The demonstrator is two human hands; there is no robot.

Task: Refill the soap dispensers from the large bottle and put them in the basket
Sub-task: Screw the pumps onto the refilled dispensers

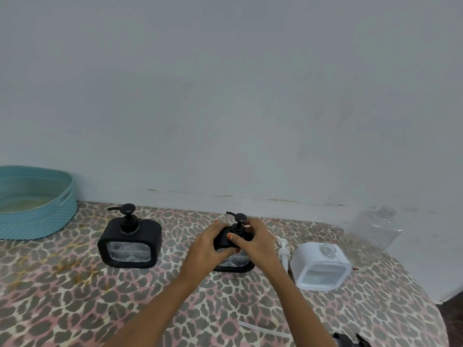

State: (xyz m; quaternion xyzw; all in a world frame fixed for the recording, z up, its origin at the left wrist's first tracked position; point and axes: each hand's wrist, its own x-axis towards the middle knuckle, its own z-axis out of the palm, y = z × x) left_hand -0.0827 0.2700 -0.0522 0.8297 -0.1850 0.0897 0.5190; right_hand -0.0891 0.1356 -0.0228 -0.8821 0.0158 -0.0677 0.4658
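The middle black dispenser point(233, 263) stood on the leopard-print cloth point(155, 291). My left hand point(213, 242) curled round its body while my right hand point(258, 240) pinched the pump collar. To the right sat the uncapped white dispenser point(322, 269), the white pump point(283, 249) lying between them. The large bottle point(375, 231) stood behind, the second black dispenser point(129, 242) and basket point(50, 221) to the left.

A black square soap dispenser with a clear window point(129, 242) stands upright, pump fitted, near the teal woven plastic basket point(37, 221) at the left. A second black dispenser point(234, 262) stands mid-table. A white square dispenser point(322, 270) stands open-necked, its white pump point(283, 249) lying just beside it. Behind it is a large clear plastic bottle point(375, 231), uncapped.
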